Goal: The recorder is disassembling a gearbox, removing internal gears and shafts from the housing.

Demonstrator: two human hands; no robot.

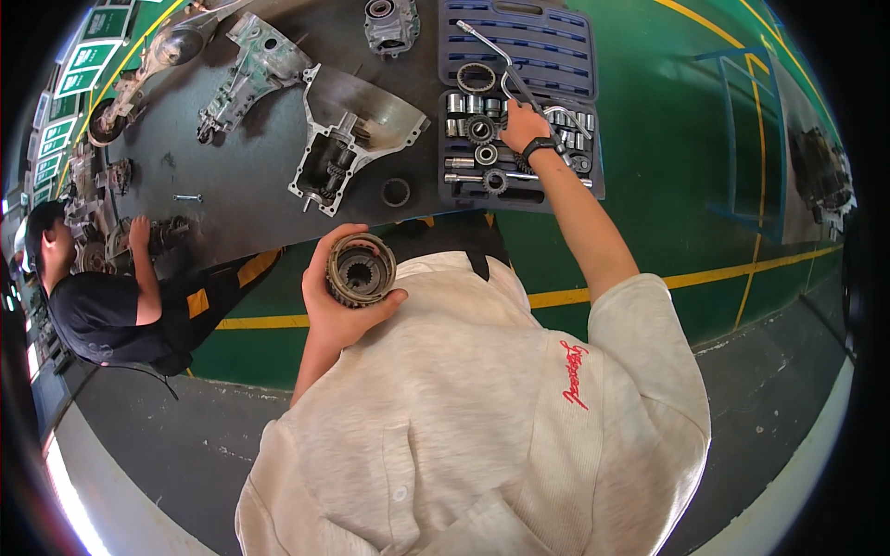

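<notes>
Far left: co-worker [107, 310] in dark top and cap, one hand at a cluster of metal parts [167, 233] on the dark worktop [246, 185]. Above, near the worktop's far edge, an axle-like assembly [176, 44]. Small bolt-like piece [187, 197] lies alone nearer the front. Next, a grey metal casing [252, 79], then an opened flared housing [345, 139], shafts and gears visible in its cavity.

Left hand [326, 310]: thumb and fingers curled around a toothed cylindrical gear part [360, 261], gripping it in front of the torso, off the worktop; splined bore faces up. Dark ring [396, 192] lies flat near the worktop's front edge. Second, smaller casing [391, 26] at the top.

Right of these: open blue-grey tool case [454, 193]. Sockets in its tray; toothed ring [476, 78], gear [481, 130] and bearing [486, 155] lie on it. Right hand [525, 128], dark watch on wrist, reaches over the case beside a long-handled wrench [491, 46]; fingers bent, grip cannot be told.

Far right: blue frame [731, 139] on green floor.
</notes>
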